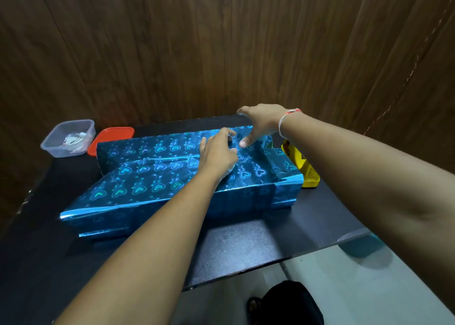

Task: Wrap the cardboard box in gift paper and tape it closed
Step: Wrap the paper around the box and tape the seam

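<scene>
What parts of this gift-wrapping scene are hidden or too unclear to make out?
Head view only:
- Cardboard box: entirely hidden under the blue gift paper.
- Tape on the seam: not discernible; the left hand and right hand cover it.
- Yellow object: partly behind the paper and right forearm.
- Clear container: contents too small to identify.
</scene>
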